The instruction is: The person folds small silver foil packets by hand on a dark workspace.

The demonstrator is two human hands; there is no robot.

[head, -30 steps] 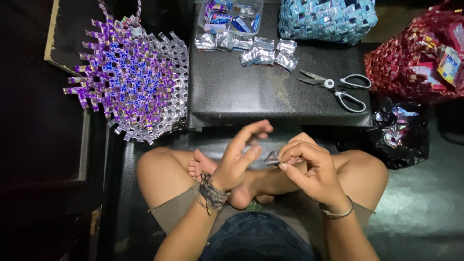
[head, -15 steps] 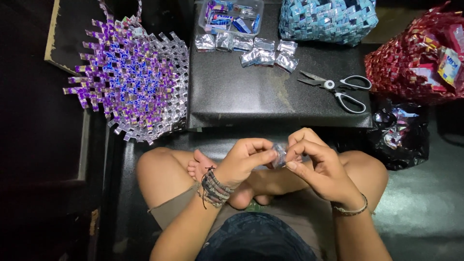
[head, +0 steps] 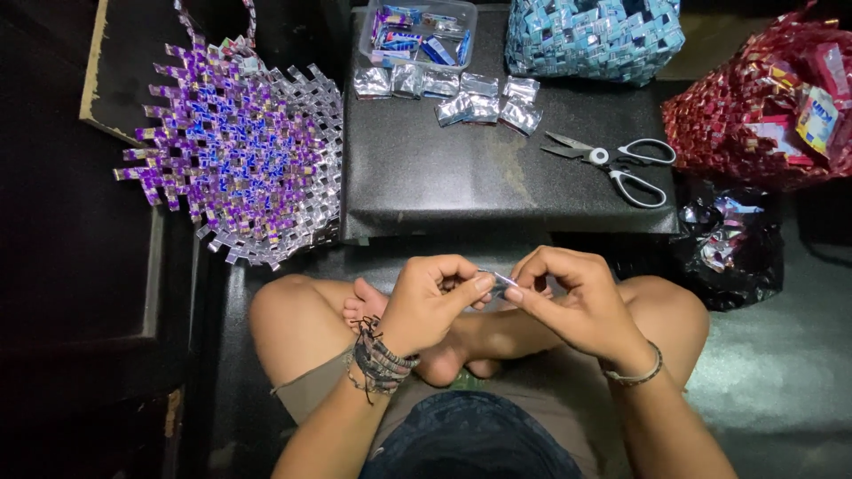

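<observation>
I sit cross-legged on the floor. My left hand (head: 430, 302) and my right hand (head: 568, 297) meet above my feet and pinch a small silvery foil strip (head: 497, 278) between their fingertips. Most of the strip is hidden by my fingers. Braided bands wrap my left wrist; a thin bracelet circles the right. In front of my knees stands a low black table (head: 461, 177).
On the table lie several folded foil pieces (head: 484, 105), white-handled scissors (head: 621, 164) and a clear box of wrappers (head: 417, 31). A purple woven foil piece (head: 244, 155) lies left. A blue woven basket (head: 595, 35), a red woven piece (head: 754, 106) and a black bag of scraps (head: 723, 239) sit right.
My left hand, open with fingers spread a second ago, has closed onto the strip together with the right hand. Both hands now pinch it closer together.
</observation>
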